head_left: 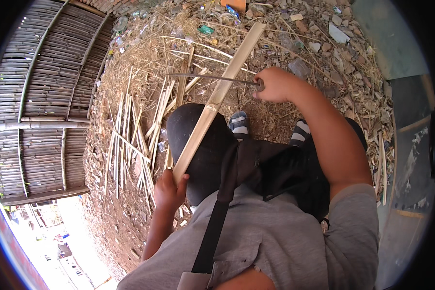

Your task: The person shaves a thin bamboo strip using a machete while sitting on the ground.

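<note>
A long, pale split bamboo strip [205, 123] slants from my left hand up and away to the right, crossing over my dark-trousered knee. My left hand [170, 189] is closed round its near end. In my right hand [274, 85] is the handle of a long, thin-bladed knife [198, 75]. The blade points left and lies across the strip above its middle; whether it touches or cuts into the bamboo, I cannot tell. Behind the blade, the strip's far end rises free.
Several thin bamboo strips [125, 140] lie heaped on the ground to my left, with more slats at my right [383, 164]. A bamboo-slat wall [43, 72] stands at the left, dark panels [413, 145] at the right. Rubble [324, 46] and dry straw litter the far ground.
</note>
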Available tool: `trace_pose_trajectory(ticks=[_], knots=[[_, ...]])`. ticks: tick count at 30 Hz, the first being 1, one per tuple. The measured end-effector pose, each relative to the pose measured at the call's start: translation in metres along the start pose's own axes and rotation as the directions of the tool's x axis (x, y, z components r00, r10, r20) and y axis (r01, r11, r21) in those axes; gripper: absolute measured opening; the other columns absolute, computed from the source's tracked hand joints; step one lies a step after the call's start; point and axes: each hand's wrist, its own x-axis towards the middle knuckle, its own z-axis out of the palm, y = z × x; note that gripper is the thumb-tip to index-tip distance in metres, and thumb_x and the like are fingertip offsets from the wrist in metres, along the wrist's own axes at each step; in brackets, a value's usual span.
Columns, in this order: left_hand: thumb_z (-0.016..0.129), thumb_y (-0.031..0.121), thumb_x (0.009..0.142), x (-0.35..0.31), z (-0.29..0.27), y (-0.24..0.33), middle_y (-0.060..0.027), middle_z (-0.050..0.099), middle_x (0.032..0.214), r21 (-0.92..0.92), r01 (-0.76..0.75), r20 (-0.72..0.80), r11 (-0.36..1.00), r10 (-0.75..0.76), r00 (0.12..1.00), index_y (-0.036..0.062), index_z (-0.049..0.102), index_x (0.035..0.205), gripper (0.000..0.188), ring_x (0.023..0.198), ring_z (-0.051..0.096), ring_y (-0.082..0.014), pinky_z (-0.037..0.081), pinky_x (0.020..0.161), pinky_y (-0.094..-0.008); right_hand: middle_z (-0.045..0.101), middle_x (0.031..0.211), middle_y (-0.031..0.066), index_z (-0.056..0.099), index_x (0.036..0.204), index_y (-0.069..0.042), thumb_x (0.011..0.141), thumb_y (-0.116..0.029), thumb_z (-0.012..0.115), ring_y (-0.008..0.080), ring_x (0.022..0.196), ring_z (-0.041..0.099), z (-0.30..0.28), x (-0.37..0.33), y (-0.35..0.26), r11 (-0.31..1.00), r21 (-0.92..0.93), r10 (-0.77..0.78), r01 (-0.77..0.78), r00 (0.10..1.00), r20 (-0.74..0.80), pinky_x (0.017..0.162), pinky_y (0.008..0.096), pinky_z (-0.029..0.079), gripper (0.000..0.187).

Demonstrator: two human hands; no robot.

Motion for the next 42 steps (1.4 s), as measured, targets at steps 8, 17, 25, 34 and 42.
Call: trace_pose_trajectory(ticks=[8,17,25,34,42], knots=[[0.069,0.044,0.091,-0.004,-0.003,0.004,-0.0241,0.062,0.069,0.006,0.081,0.08,0.997,-0.081,0.994,0.0024,0.051,0.094,0.045,0.062,0.063,-0.0463,0.048,0.053,-0.0544,0.071,0.087,0.0181,0.072,0.105,-0.002,0.081,-0.031,0.076,0.0335,0.084,0.071,0.0,-0.002,-0.003,1.0,-0.014,-0.024,0.026,0.992,0.125,0.078,0.0448,0.055,0.038],[0.07,0.043,0.091,-0.007,0.001,-0.004,-0.0233,0.062,0.068,-0.026,0.074,0.07,0.997,-0.072,0.995,0.0018,0.052,0.097,0.045,0.063,0.064,-0.0458,0.048,0.054,-0.0544,0.071,0.085,0.0189,0.072,0.104,-0.002,0.08,-0.026,0.074,0.0359,0.084,0.07,0.001,-0.013,-0.044,0.962,-0.189,-0.177,0.197,0.977,0.118,0.076,0.045,0.054,0.034],[0.069,0.04,0.093,-0.004,0.003,0.003,-0.0217,0.057,0.063,-0.05,0.044,0.028,0.998,-0.043,0.999,0.0032,0.048,0.087,0.043,0.06,0.061,-0.0462,0.045,0.053,-0.0531,0.071,0.1,0.0188,0.065,0.124,0.003,0.074,-0.033,0.08,0.0319,0.088,0.069,0.004,0.002,0.007,0.992,0.125,0.004,-0.011,0.998,0.061,0.084,0.0417,0.054,0.063],[0.069,0.04,0.092,-0.006,0.012,0.003,-0.0207,0.057,0.062,-0.084,0.034,-0.021,0.996,-0.035,0.999,0.0013,0.051,0.092,0.043,0.058,0.061,-0.0445,0.046,0.051,-0.0509,0.064,0.088,0.0092,0.06,0.13,0.003,0.076,-0.029,0.083,0.0168,0.07,0.065,-0.009,0.002,0.01,0.891,0.384,0.092,-0.241,0.925,0.368,0.056,0.0296,0.053,0.067],[0.073,0.039,0.089,-0.01,0.012,-0.002,-0.0193,0.059,0.063,-0.071,0.023,-0.032,0.997,-0.025,0.999,0.0024,0.052,0.091,0.042,0.055,0.062,-0.0417,0.047,0.048,-0.0502,0.062,0.071,0.0035,0.064,0.12,0.001,0.079,-0.021,0.079,0.0125,0.051,0.056,-0.008,-0.006,-0.006,0.957,0.29,-0.061,-0.031,0.951,0.304,0.049,0.0289,0.046,0.049]])
